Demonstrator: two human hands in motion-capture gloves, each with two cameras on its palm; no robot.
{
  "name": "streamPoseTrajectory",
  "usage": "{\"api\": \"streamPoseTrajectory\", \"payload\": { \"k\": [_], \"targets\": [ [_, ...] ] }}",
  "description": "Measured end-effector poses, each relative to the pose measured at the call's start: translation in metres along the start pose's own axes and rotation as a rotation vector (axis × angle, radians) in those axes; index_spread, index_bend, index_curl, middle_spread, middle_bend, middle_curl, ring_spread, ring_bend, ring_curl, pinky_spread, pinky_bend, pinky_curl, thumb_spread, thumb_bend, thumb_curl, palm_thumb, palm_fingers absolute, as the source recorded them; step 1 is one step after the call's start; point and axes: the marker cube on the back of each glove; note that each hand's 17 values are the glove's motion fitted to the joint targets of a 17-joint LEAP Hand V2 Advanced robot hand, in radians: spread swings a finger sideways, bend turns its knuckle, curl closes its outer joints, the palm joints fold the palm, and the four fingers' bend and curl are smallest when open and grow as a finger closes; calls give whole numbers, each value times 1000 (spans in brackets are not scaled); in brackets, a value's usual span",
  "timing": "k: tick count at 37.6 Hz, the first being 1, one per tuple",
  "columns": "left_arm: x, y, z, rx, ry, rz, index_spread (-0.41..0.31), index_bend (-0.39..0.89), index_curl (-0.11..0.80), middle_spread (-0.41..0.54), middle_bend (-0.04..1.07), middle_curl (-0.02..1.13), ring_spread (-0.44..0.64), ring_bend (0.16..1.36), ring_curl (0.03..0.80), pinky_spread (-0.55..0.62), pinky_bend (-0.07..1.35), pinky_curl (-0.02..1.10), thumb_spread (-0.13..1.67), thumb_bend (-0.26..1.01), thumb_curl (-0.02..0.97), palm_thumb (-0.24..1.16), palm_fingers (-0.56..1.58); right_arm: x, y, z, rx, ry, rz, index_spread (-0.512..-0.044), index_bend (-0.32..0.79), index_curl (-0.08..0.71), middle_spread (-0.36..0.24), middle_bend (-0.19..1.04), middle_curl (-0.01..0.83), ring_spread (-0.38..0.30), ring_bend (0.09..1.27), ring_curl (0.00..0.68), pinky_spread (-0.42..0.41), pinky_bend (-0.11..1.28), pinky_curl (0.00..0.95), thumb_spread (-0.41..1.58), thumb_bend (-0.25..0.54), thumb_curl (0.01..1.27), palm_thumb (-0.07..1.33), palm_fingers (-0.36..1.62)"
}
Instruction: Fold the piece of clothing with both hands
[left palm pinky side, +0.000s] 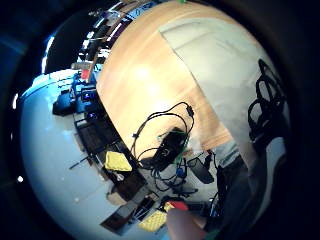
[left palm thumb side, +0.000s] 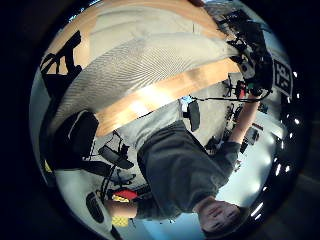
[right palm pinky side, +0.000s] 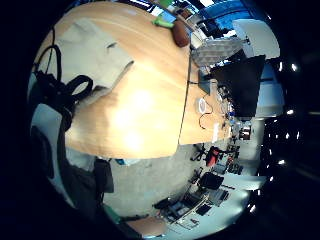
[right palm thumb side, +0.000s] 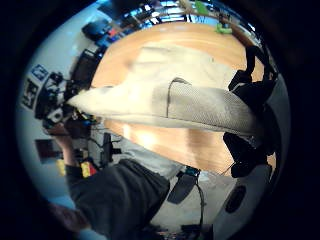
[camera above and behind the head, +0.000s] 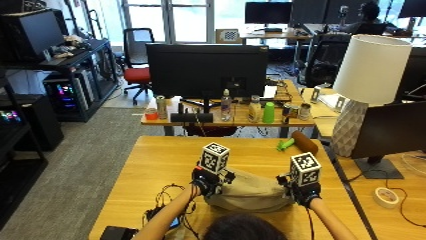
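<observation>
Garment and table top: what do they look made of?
Garment: beige woven cloth, matte; a fine ribbed weave shows in the right thumb side palm view, and it sags between the left hand and right hand. Fibre can't be told.
Table: light wood or wood-look laminate, faint grain, smooth with soft glare.

Left hand (camera above and behind the head: 208, 181) and right hand (camera above and behind the head: 301, 192), raised level and well apart, each grip cloth.
</observation>
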Motion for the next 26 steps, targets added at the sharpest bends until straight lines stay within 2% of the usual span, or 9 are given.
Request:
{"api": "streamPoseTrajectory", "payload": {
  "k": [8,22,26],
  "targets": [
    [-15,-23,-44,32,2,-74,-318,172,435,-347,314,469,-392,559,413,-497,599,390,1122,-14,287,734,1306,11,-20,-36,-93,-61,7,-290,134,336,-146,294,461,-202,639,436,-343,606,380,898,-20,324,1086,1273],
    [-43,-70,-55,12,53,-156,-316,170,438,-351,320,481,-385,542,412,-488,584,392,1127,-17,281,738,1295,20,-60,-42,-231,-112,2,-291,130,328,-151,294,461,-204,630,436,-343,616,381,919,-16,319,1087,1263],
    [-55,-89,-55,28,51,-213,-316,171,439,-352,320,484,-384,541,412,-484,576,392,1127,-17,279,738,1294,23,-77,-41,-257,-111,37,-292,131,326,-152,294,461,-205,629,436,-343,617,381,924,-18,316,1083,1263]
  ]
}}
